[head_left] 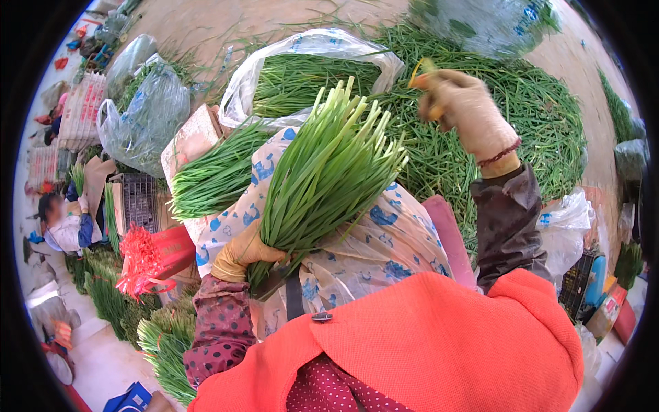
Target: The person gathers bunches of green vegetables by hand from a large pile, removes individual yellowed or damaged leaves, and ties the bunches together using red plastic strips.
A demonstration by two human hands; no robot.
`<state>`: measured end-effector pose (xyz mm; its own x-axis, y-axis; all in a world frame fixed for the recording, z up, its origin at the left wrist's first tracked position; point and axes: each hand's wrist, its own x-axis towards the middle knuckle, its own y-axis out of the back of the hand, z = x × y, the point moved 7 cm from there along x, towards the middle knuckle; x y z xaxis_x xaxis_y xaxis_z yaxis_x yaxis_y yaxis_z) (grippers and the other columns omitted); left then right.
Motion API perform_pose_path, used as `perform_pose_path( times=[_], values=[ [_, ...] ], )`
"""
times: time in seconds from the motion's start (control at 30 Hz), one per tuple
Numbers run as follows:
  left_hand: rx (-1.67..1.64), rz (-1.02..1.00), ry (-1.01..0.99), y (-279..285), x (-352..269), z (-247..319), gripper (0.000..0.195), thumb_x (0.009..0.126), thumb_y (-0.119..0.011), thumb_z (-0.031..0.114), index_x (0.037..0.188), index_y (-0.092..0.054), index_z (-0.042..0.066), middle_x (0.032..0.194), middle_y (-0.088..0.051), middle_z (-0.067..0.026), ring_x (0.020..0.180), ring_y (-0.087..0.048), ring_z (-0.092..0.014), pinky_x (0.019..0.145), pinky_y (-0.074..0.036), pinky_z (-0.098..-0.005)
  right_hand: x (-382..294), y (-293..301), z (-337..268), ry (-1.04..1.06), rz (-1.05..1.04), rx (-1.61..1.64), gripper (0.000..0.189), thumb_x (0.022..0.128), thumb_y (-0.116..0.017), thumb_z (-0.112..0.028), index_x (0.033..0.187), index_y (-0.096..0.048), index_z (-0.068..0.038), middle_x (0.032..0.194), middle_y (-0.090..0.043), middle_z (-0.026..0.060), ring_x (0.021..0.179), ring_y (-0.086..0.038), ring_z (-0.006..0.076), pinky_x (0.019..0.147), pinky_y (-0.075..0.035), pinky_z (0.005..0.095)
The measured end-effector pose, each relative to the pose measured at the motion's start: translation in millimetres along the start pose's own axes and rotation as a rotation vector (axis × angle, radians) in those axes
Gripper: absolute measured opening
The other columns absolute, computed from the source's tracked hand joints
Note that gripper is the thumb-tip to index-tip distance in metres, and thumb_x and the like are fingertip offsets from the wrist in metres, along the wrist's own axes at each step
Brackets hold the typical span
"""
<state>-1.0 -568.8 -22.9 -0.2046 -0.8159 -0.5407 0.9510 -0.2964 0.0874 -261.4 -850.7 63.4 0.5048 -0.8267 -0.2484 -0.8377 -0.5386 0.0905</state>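
Note:
My left hand (247, 252), in a yellowish glove, grips a thick bunch of green garlic chives (319, 180) by its leafy end. The pale stem ends fan up and to the right over my lap, which a whale-print apron (381, 216) covers. Raised to the right, away from the bunch, is my right hand (458, 108) in a pale glove with yellow-orange fingertips. It is blurred, and a thin yellow strip shows at its fingers; whether it pinches that strip is unclear. Beneath it spreads a large heap of loose green leaves (535, 123).
A second chive bundle (221, 172) lies on a board (188, 139) to the left. Beyond is an open plastic bag (237, 92) of chives. Red ties (139, 257) hang by a red box (175, 250). Tied bundles (165, 340) stand lower left. Another person (67, 226) sits far left.

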Motion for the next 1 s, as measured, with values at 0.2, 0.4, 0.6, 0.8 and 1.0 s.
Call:
perform_pose_path(
  times=[0.2,0.4,0.6,0.8,1.0],
  values=[
    [0.164,0.001,-0.024,-2.2,3.3,25.9,0.045,0.07,-0.077,0.008,0.113,-0.066,0.0,0.097,-0.072,-0.0079,0.085,-0.063,-0.017,0.08,-0.051,-0.033,4.4,-89.4,8.7,-0.162,-0.58,-0.67,0.018,0.086,-0.063,-0.02,0.083,-0.07,-0.004,0.059,-0.062,0.0028,0.054,-0.061,0.0125,0.051,-0.048,0.0275],
    [0.124,0.06,0.08,-0.1,1.1,12.7,0.052,0.065,-0.079,0.009,0.113,-0.065,-0.001,0.102,-0.071,-0.0082,0.092,-0.062,-0.016,0.085,-0.05,-0.0322,19.8,-81.5,20.4,-0.142,-0.399,-0.53,0.022,0.091,-0.058,-0.02,0.081,-0.069,-0.003,0.064,-0.066,0.0051,0.054,-0.063,0.0125,0.051,-0.051,0.0266],
    [0.04,0.102,0.058,7.3,-1.8,1.5,0.071,0.058,-0.084,0.008,0.123,-0.057,-0.001,0.111,-0.066,-0.0062,0.099,-0.058,-0.016,0.091,-0.047,-0.0314,15.3,7.3,34.5,-0.021,0.086,0.41,0.034,0.101,-0.051,-0.035,0.086,-0.063,-0.007,0.076,-0.065,0.0026,0.059,-0.054,0.008,0.052,-0.044,0.021],
    [-0.068,0.126,0.042,9.1,-3.0,-9.8,0.065,0.058,-0.08,0.005,0.119,-0.06,-0.001,0.108,-0.068,-0.0069,0.097,-0.061,-0.018,0.09,-0.049,-0.0332,-9.2,47.5,90.0,-0.268,0.153,0.113,0.019,0.095,-0.059,-0.019,0.096,-0.066,-0.001,0.074,-0.066,0.0076,0.05,-0.052,0.0089,0.046,-0.039,0.0213],
    [-0.152,0.118,0.032,2.4,0.4,10.2,0.06,0.06,-0.077,0.005,0.117,-0.059,-0.002,0.099,-0.069,-0.0078,0.087,-0.064,-0.018,0.08,-0.053,-0.0331,-41.9,-60.2,102.8,-0.385,-0.197,0.1,0.024,0.094,-0.062,-0.017,0.109,-0.065,0.002,0.072,-0.064,0.0021,0.058,-0.06,0.0093,0.051,-0.043,0.0237]
  ],
)
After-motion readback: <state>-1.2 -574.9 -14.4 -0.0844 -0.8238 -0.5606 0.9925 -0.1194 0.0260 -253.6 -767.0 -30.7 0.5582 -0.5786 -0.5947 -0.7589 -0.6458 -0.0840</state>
